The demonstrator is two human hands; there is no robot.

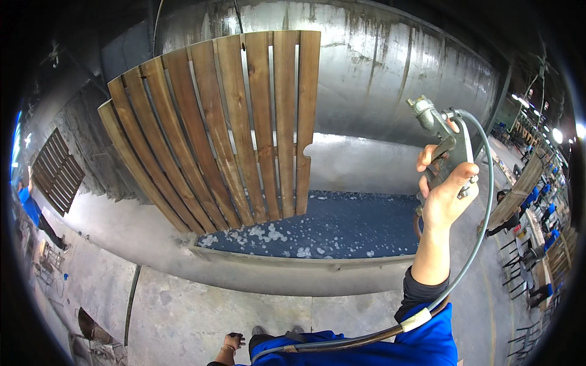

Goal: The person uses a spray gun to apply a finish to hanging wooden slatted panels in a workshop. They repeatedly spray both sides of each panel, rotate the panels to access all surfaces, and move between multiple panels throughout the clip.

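Note:
My right hand (448, 189) is raised at the right, its fingers closed around a metal spray gun (441, 137). The gun's nozzle points up and to the left, and a grey hose (490, 183) loops from it down along my forearm. At left centre hangs a slatted brown wooden panel (229, 128), fanned out in narrow boards; the gun is apart from its right edge. Low down near my shoes, my left hand (233, 341) hangs with loosely bent fingers and dark patches at their tips. No held thing shows in it.
Behind and below the panel, a long trough (366, 263) holds dark blue liquid with foam. A stained metal wall (390, 67) curves behind it. Another slatted panel (59, 171) hangs at far left beside a person in blue (32, 204). Benches, chairs and people line the right.

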